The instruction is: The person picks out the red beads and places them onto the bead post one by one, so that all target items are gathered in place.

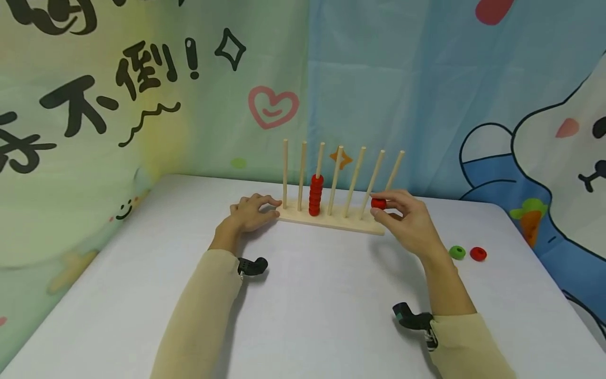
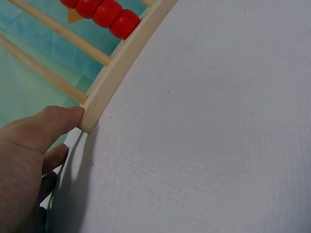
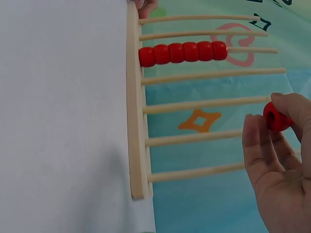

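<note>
A pale wooden rack [image 1: 326, 222] with several upright pegs stands on the white table. Red beads [image 1: 315, 196] are stacked on its third peg from the left. At the rack's left end my left hand [image 1: 253, 212] grips the base, thumb [image 2: 68, 116] against the end corner. My right hand [image 1: 408, 218] pinches a red bead [image 3: 276, 118] between thumb and fingers, beside the rightmost pegs and above the base. The bead's hole shows in the right wrist view, and it is off the pegs there.
To the right of the rack, a green bead [image 1: 457, 252] and a red bead [image 1: 478, 254] lie on the white table [image 1: 312, 305]. A printed cloth [image 1: 379, 79] hangs behind the table. Small black cameras sit at both wrists.
</note>
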Action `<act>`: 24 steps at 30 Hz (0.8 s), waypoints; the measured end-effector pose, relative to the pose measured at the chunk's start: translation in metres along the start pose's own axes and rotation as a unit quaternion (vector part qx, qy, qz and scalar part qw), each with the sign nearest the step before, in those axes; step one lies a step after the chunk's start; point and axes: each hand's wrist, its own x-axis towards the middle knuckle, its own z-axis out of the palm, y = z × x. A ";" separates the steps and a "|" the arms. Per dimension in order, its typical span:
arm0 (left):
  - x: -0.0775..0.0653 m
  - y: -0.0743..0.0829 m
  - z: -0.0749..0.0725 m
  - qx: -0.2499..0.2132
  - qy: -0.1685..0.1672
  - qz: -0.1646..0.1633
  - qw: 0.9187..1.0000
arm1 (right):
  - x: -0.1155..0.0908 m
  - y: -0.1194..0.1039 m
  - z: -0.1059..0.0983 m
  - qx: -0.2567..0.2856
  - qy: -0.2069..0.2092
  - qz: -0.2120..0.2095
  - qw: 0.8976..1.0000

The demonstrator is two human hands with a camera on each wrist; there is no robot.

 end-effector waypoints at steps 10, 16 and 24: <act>-0.001 0.000 -0.001 0.001 0.002 0.008 1.000 | 0.014 -0.008 0.020 0.023 0.004 -0.008 1.000; -0.002 0.000 0.000 0.002 0.002 0.007 1.000 | 0.021 -0.010 0.026 0.020 0.003 -0.008 1.000; -0.002 0.000 -0.001 -0.003 0.007 0.006 1.000 | 0.038 -0.018 0.035 0.029 0.001 -0.036 0.999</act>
